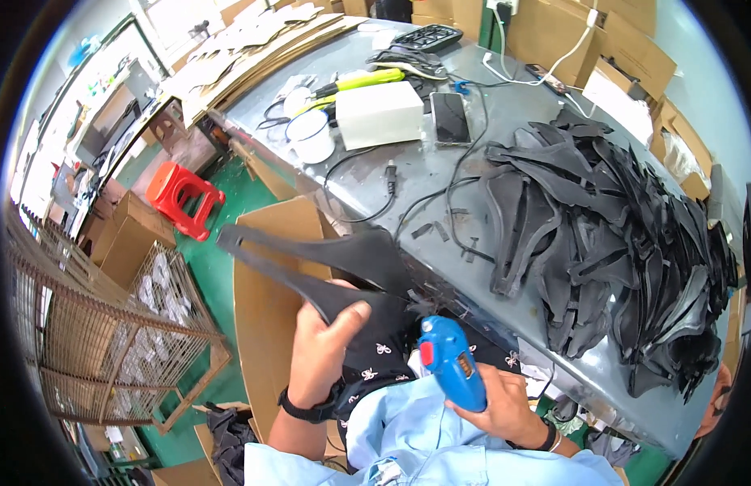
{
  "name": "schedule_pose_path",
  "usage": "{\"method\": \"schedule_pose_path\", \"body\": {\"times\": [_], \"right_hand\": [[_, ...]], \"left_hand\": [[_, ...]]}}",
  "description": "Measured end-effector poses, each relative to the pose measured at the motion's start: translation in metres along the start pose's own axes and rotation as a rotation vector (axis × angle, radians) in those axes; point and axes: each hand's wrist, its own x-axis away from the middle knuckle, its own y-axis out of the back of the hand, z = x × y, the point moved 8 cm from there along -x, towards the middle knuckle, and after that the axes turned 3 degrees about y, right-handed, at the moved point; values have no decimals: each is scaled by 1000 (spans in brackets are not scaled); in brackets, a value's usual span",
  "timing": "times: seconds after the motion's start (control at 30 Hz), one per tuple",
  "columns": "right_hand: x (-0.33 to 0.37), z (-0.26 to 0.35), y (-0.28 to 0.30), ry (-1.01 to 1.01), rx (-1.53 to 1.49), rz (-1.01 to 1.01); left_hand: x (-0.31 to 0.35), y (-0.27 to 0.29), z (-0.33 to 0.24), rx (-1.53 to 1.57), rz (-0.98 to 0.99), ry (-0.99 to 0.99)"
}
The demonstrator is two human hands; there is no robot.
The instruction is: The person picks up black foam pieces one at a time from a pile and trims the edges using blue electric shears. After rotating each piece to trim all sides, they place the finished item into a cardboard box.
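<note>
My left hand [323, 348] grips a black bicycle-saddle-shaped pad [331, 300], with the thumb on top and the other fingers underneath. A long slot runs down the middle of the pad, and its narrow nose points to the left. My right hand [505, 405] is wrapped round a blue handheld tool [452, 360] with a red button near its head, which points up and away from me. The tool's head is a little apart from the pad. To the right, a big pile of similar black saddle pads [586, 227] covers the metal table [408, 190].
On the table are a white box [379, 113], a smartphone [450, 119], a white cup [311, 136], yellow-handled tools [367, 79] and loose black cables [448, 194]. An open cardboard box [266, 324] stands left of my lap. Farther left are a red stool [183, 198] and a wire cage [108, 324].
</note>
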Motion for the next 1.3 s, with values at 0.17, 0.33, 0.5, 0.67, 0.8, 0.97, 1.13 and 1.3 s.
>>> {"method": "schedule_pose_path", "body": {"times": [0.17, 0.33, 0.5, 0.67, 0.8, 0.97, 1.13, 1.3], "right_hand": [[10, -23, 6, -259, -66, -11], [12, -30, -6, -296, 14, 87], [12, -26, -13, -335, -54, 109], [16, -35, -7, -450, -48, 113], [13, -40, -7, -373, -55, 21], [8, -37, 11, -400, -149, -186], [31, -49, 21, -457, -158, -304], [50, -72, 42, -548, -277, -432]], "left_hand": [[-39, 112, 55, 258, -286, 77], [-95, 223, 157, 467, -455, 139], [-91, 274, 295, 387, -612, 591], [-105, 191, 262, 232, -483, 398], [-111, 61, 136, 168, -215, 46], [-95, -135, 62, -309, 438, -196], [-107, -209, 75, -723, 266, -270], [-100, -202, 95, -129, 563, 284]]}}
